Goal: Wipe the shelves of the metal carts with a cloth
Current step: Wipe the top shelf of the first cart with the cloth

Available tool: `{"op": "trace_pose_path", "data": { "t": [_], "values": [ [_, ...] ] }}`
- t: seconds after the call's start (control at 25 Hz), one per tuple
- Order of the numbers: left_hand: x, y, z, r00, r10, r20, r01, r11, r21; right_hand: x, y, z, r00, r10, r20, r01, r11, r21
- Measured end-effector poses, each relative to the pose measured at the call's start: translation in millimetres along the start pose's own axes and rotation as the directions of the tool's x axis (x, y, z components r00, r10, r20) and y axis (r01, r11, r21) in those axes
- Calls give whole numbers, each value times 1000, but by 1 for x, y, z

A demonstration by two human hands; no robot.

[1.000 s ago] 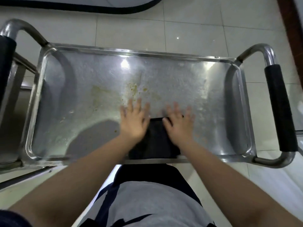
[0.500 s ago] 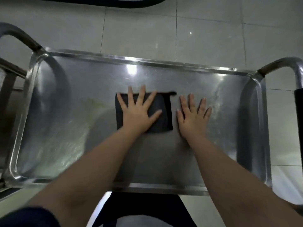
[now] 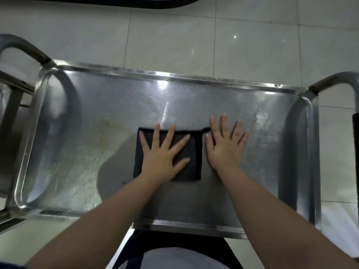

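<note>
At your far left, a second metal frame [image 3: 11, 105] stands just beside the cart, whose left handle [image 3: 23, 47] curves up from the shelf's far left corner. The shelf [image 3: 252, 105] is a shallow steel tray with a raised rim, scratched and dull. A yellowish stain [image 3: 104, 136] spreads across its left half, with pale speckling running toward the near left corner. A glare [image 3: 162, 85] sits close to the far edge, about midway along.

The cloth [image 3: 192, 152], dark and folded square, lies flat in the middle of the shelf. Your left hand [image 3: 163, 160] presses on it, palm down with the fingers spread and straight. Your right hand [image 3: 225, 150] lies flat on bare metal just right of the cloth, fingers straight and slightly apart; its forefinger crosses the cloth's far right corner. Neither hand grips anything.

The shelf's right half is cleaner and smoother. The right handle [image 3: 334, 78] rises from the far right corner, with a black grip [image 3: 355, 133] at the frame's edge. Around the cart is a floor [image 3: 252, 45] of pale glossy tiles, with a dark curved band [image 3: 136, 2] along the top.
</note>
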State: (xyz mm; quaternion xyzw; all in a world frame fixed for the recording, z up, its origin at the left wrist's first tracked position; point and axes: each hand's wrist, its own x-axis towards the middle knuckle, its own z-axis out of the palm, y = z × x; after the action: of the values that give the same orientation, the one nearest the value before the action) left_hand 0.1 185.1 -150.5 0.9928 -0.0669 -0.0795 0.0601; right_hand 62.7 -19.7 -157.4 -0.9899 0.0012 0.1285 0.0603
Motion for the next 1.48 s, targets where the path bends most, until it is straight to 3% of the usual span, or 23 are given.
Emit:
{"op": "trace_pose_path", "data": {
  "t": [0.12,0.2,0.36,0.48,0.6,0.76,1.16,1.24,1.4,1.48],
  "values": [
    [-74,9,10,998,9,57,-10,1000,23,-1,2,2,1000,-13,15,13,1000,-5],
    [-70,4,6,998,21,67,-23,999,35,-1,2,3,1000,-21,10,21,1000,-3],
    [45,-14,-11,1000,-18,-5,18,999,43,0,3,4,1000,-14,-4,14,1000,2],
    [138,-22,-27,996,-83,21,82,995,49,0,2,5,1000,-13,-20,13,1000,1],
    [153,-7,-28,987,-162,-14,163,983,88,0,1,4,1000,-19,-21,19,1000,0],
    [120,9,-18,945,-327,13,327,945,-28,-1,1,4,1000,-18,-8,18,1000,-14],
    [-104,45,13,995,-75,68,74,997,16,0,1,2,999,-5,47,7,999,-36],
    [-63,34,6,998,-56,22,56,998,23,1,1,2,999,-11,53,13,999,-39],
    [97,0,-21,946,-320,40,322,946,-46,-1,2,3,1000,-17,-6,17,1000,13],
    [145,-8,-31,927,-370,60,373,926,-53,-1,2,3,1000,-14,-6,14,1000,21]
  ]
}}
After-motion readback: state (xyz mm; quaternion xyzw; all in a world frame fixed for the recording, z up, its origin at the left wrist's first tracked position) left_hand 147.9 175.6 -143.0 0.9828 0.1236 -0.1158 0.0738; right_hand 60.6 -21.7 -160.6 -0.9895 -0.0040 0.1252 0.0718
